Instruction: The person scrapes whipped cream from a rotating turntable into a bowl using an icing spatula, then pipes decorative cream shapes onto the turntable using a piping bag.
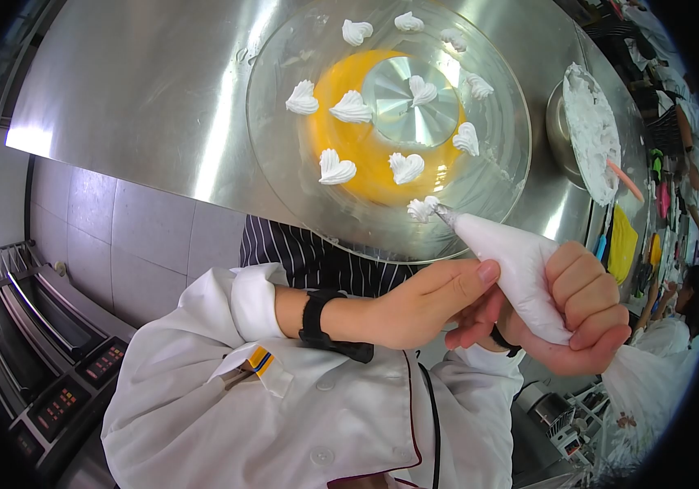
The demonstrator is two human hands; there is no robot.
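My right hand [582,306] is wrapped round the upper part of a white piping bag [508,253], which holds white cream. The bag slants down to the left, and its metal nozzle [445,214] touches a small mound of cream [423,209] near the front rim of a clear round turntable [284,175]. My left hand [435,301], with a black watch [317,322] at its wrist, rests its thumb against the bag; its fingers curl below, partly hidden. Several white piped hearts [406,168] are spread over the turntable, and a yellow-orange ring [337,90] shows through it.
Beneath the turntable is a steel table [154,90]. To the right stands a metal bowl [560,134] with a cream-smeared white piece [594,130] and an orange-pink handle [626,181]. A yellow cloth [622,248] lies beyond. Another person [663,350] is at far right. Control panels [60,399] are lower left.
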